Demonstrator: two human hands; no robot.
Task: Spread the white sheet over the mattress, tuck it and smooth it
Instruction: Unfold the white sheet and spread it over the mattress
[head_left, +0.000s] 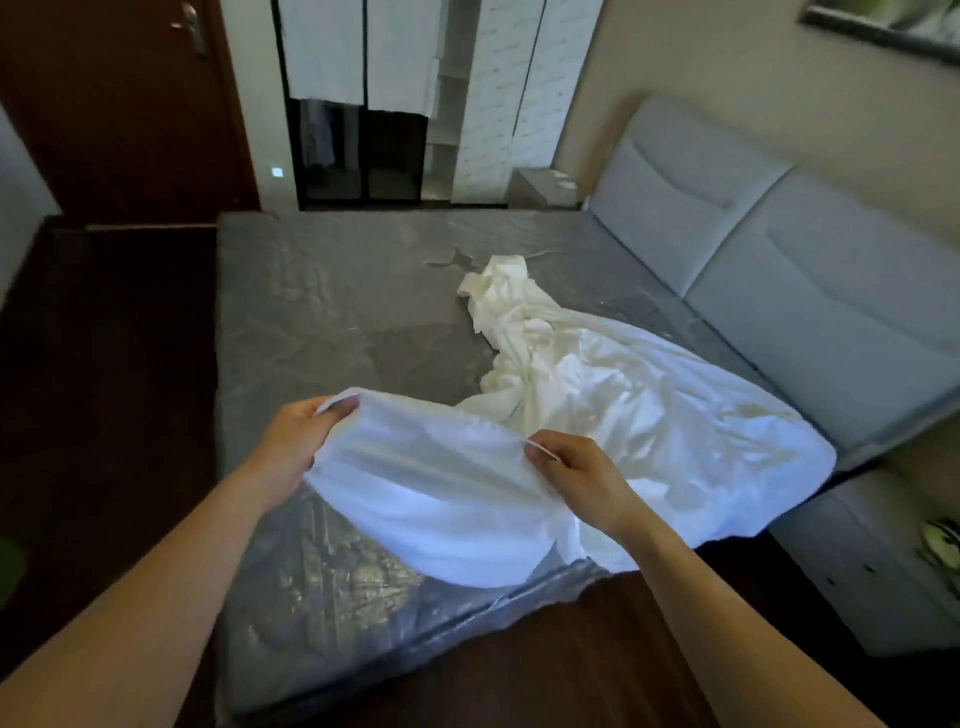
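The white sheet (613, 410) lies crumpled on the right half of the grey, plastic-wrapped mattress (332, 312), trailing from near the headboard down to the near edge. My left hand (301, 436) pinches the sheet's hem at its near left end and holds it lifted above the mattress. My right hand (571, 473) grips the same hem further right. Between the hands the cloth hangs in a loose fold over the near edge of the mattress. The left half of the mattress is uncovered.
A grey padded headboard (779, 270) runs along the right side. A grey nightstand (878, 566) stands at the near right. Dark wooden floor (104, 389) lies to the left and in front. A wardrobe (395, 98) and a brown door (119, 104) stand beyond the bed.
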